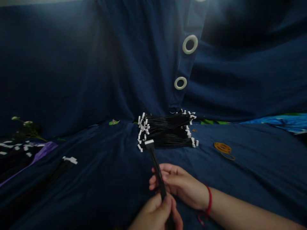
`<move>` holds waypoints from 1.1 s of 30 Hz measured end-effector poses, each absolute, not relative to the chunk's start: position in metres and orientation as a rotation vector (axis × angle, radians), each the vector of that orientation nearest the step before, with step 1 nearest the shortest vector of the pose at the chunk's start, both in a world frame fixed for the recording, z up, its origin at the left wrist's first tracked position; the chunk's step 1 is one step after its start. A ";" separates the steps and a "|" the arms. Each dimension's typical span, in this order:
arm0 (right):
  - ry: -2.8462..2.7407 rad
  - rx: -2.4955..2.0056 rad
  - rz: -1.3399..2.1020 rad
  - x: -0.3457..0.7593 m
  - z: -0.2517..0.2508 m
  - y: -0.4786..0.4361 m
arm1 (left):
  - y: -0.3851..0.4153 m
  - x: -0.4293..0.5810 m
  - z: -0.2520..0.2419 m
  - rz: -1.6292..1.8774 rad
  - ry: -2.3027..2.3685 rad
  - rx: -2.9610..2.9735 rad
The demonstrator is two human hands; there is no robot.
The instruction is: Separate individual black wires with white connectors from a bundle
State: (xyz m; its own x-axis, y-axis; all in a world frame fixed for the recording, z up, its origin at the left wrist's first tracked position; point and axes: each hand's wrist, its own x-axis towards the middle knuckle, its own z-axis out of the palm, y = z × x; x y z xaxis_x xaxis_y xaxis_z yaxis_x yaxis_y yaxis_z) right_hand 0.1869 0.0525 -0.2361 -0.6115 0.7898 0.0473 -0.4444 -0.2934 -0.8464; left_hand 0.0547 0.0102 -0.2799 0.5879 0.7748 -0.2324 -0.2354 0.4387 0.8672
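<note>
A flat black cable with a white connector (149, 141) at its far end slants up from my hands. My left hand (157, 209) is closed round the lower part of this black cable (155, 163), thumb on top. Higher up, my right hand (183, 185), a red band on its wrist, has its thumb against the cable and its fingers behind. Beyond the connector lies a stack of black cables (168, 131) with white connectors at both sides. The cable's near end is hidden by my left hand.
Orange rubber bands (222, 148) lie to the right on the dark blue cloth (251, 166). At left are black cables with white connectors (70, 159), a purple strip (44, 151) and pale flowers (27, 123). A blue curtain (134, 64) with rings hangs behind.
</note>
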 end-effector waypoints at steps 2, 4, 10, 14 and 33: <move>-1.103 -0.498 2.007 0.185 -0.245 0.055 | 0.023 0.048 -0.263 0.635 0.615 0.816; -1.016 -0.504 1.964 0.185 -0.248 0.058 | 0.034 0.038 -0.247 0.408 0.490 0.911; -0.750 -0.500 1.815 0.199 -0.250 0.073 | 0.046 0.023 -0.237 0.047 0.411 0.900; -0.738 -0.468 1.871 0.202 -0.249 0.073 | 0.038 0.030 -0.241 0.224 0.450 0.901; -0.773 -0.358 1.908 0.199 -0.246 0.068 | 0.042 0.039 -0.237 0.804 0.902 1.196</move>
